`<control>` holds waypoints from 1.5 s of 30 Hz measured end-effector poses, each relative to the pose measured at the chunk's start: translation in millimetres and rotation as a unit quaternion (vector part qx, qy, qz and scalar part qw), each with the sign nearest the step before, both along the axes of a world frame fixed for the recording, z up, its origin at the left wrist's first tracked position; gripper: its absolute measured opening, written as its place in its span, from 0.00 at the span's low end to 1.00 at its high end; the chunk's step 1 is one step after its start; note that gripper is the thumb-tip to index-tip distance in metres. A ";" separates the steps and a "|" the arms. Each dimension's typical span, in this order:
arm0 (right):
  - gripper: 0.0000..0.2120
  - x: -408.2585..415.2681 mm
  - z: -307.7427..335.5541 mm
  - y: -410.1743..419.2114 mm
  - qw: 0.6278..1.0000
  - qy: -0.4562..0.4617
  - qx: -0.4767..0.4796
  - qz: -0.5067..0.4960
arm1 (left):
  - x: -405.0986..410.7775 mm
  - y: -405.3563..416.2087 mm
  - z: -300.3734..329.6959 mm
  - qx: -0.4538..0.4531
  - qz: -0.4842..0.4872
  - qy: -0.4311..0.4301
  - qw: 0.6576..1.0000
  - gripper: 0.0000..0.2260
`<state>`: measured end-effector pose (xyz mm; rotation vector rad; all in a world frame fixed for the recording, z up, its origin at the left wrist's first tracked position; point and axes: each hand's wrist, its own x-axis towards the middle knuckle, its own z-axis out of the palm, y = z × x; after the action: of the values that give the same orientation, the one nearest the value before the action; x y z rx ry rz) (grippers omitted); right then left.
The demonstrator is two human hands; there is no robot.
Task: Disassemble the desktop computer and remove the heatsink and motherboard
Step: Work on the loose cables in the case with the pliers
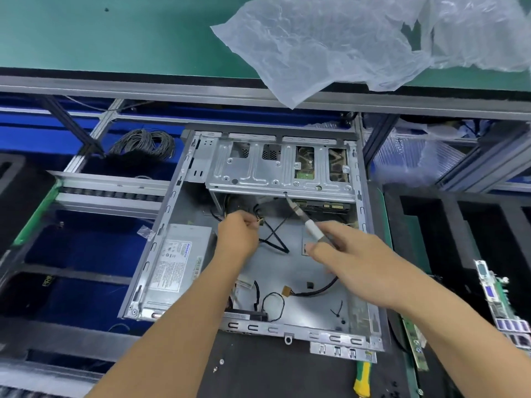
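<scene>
1. The right hand [350,254] grips a screwdriver [304,222] with fingers curled round its handle; the shaft runs toward 11 o'clock and the tip sits at a screw [285,193] on the front lip of the drive cage [275,170].
2. The left hand [238,234], at 9 o'clock from the right, pinches a small connector and its dark cable [273,237] between curled fingers, holding it off the chassis floor.
3. The computer case [161,231] lies open; the tray where the board would sit shows bare metal with loose leads. The power supply [178,262] sits at 8 o'clock from the left hand.
4. The motherboard [500,303] appears already out, lying at 4 o'clock outside the case. No heatsink is plainly visible.
5. Judgement: the step in hand is freeing the drive cage. Next, the tip must seat squarely in the screw and turn steadily, with the cable held aside.
</scene>
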<state>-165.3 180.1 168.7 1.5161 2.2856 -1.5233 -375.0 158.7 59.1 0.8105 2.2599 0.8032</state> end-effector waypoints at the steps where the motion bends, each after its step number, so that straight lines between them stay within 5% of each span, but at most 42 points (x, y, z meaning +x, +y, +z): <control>1: 0.17 -0.4 1.4 -3.2 0.995 -0.045 0.080 0.023 | -0.2 -3.8 0.4 -0.005 0.003 -0.002 1.000 0.08; 5: 0.29 -13.7 -5.9 -15.2 0.892 -0.248 0.360 0.116 | -0.4 -12.7 1.0 -0.008 0.009 -0.015 1.000 0.11; 13: 0.26 -38.6 -46.2 -9.5 0.853 -0.298 0.399 0.157 | 2.0 -23.8 0.7 0.034 0.009 -0.071 0.997 0.06; 45: 0.26 -50.9 -61.7 -15.3 0.873 -0.258 0.397 0.119 | 4.4 -24.0 6.6 0.052 0.004 -0.065 0.997 0.15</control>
<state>-216.2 164.8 107.0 1.3989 2.6875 -0.0303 -370.6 134.8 65.7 0.7732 2.1234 0.9550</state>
